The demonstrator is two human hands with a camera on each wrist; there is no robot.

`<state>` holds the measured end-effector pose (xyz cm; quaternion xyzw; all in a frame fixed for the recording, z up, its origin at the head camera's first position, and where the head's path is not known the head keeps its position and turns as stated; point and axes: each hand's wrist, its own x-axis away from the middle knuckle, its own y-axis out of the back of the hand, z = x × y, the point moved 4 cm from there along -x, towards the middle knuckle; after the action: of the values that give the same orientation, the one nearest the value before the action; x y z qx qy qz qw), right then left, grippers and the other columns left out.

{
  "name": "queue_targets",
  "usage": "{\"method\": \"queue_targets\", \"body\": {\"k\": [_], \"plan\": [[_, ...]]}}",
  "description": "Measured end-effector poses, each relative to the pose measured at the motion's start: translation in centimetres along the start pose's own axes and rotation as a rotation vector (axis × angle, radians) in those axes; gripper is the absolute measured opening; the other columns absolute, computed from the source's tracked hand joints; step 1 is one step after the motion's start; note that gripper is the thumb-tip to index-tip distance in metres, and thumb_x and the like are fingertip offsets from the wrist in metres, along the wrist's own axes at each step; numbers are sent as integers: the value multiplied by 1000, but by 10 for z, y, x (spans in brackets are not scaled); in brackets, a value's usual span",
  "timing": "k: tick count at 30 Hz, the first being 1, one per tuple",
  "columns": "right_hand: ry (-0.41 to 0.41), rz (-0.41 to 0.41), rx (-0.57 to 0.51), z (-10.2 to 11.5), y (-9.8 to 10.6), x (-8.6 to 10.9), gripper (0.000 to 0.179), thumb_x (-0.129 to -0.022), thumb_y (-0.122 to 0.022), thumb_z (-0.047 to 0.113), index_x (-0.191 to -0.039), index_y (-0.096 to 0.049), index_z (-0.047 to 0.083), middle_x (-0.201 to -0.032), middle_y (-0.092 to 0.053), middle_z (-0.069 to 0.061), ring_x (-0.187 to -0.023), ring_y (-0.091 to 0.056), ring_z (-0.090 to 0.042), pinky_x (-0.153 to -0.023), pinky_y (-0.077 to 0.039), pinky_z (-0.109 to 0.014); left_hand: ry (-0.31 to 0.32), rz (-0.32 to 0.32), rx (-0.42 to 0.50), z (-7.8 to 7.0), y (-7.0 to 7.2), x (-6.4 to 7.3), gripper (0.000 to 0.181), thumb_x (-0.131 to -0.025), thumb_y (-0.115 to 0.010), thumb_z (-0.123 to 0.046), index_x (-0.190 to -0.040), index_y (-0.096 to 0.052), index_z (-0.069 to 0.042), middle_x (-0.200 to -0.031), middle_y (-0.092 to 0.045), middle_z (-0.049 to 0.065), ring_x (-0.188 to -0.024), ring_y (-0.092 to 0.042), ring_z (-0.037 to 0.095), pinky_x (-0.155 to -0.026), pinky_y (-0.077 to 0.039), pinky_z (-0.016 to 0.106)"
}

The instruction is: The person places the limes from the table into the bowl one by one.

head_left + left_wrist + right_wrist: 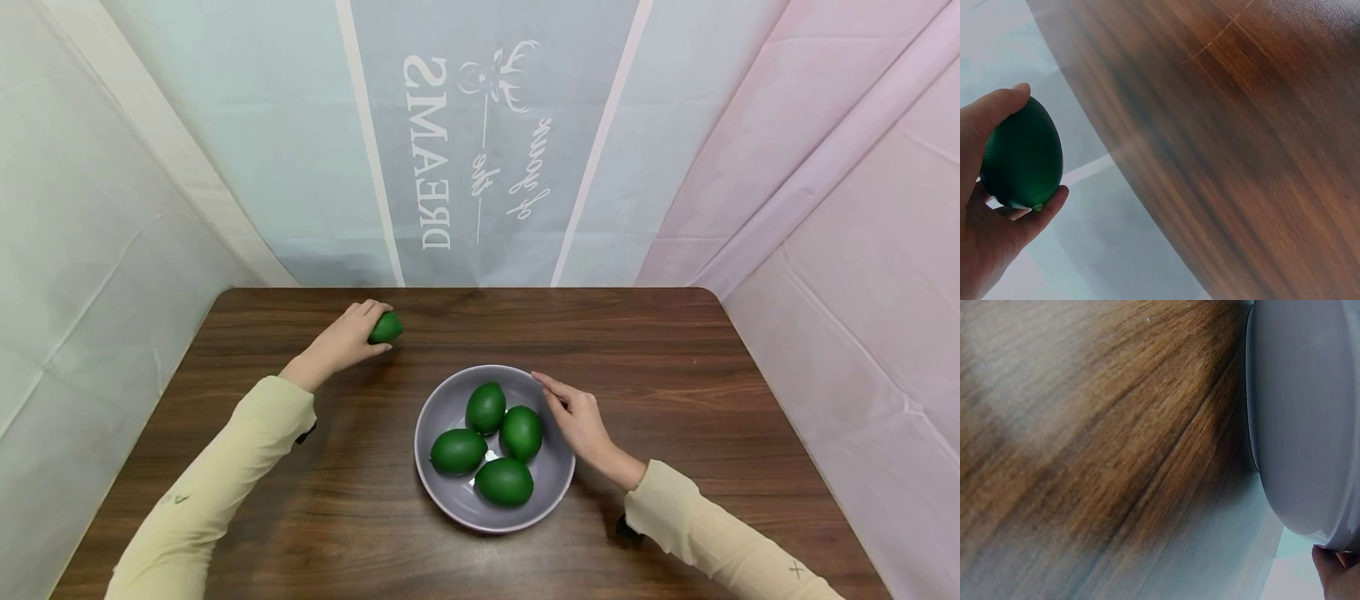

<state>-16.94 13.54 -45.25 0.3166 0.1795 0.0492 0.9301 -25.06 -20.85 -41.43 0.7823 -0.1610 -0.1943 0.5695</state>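
Observation:
My left hand (352, 337) holds a green lime (386, 327) near the back left of the table. In the left wrist view, thumb and fingers wrap around this lime (1025, 156), and a small stem nub shows at its lower end. A round grey-purple bowl (442, 506) stands at the front middle with several green limes (504, 482) inside. At the bowl's right rim, my right hand (583, 425) grips the edge between thumb and fingers. From the right wrist, the bowl's outer wall (1304, 412) fills the right side, with fingertips (1325, 559) at its rim.
All this is on a dark brown wooden table (637, 350) with rounded back corners. Behind the table hangs a blue-grey cloth (480, 267) with printed lettering, and pale cloth walls (847, 275) close in both sides.

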Motion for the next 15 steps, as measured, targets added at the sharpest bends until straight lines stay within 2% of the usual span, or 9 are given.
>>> {"method": "queue_targets", "body": {"k": [4,7,9,11,15], "plan": [[-1,0,-3,0,0,0,29,-91,-52,8,-117,-64,13,-75,-63,-4,-41,-29,-2,-42,-32,-21,-23,-5,5,-5,2,0,59,-78,-72,-19,-125,-43,3,-116,-47,19,-101,-46,35,-81,-46,47],[-6,5,-7,1,0,0,29,-91,-52,8,-118,-63,13,-62,-53,0,-40,-28,-2,-41,-32,-21,-33,-5,5,-8,4,1,58,-78,-72,-19,-124,-44,3,-115,-48,18,-101,-46,35,-81,-46,46],[-8,10,-8,1,0,-1,29,-92,-52,8,-118,-63,13,-59,-49,1,-40,-28,-2,-41,-32,-21,-37,-5,3,-10,4,1,58,-78,-72,-19,-124,-44,3,-115,-48,18,-101,-46,34,-81,-46,46],[-7,13,-8,2,0,-1,29,-92,-51,8,-118,-63,12,-58,-48,1,-39,-28,-2,-40,-31,-21,-38,-4,3,-11,4,1,58,-78,-73,-19,-124,-44,2,-115,-48,17,-101,-46,34,-82,-46,45],[-2,9,-8,2,1,-2,29,-91,-52,8,-118,-63,11,-65,-57,-2,-40,-28,-2,-40,-31,-21,-51,-4,5,-12,4,1,58,-78,-72,-20,-124,-44,1,-117,-48,16,-101,-46,33,-82,-45,44]]}}
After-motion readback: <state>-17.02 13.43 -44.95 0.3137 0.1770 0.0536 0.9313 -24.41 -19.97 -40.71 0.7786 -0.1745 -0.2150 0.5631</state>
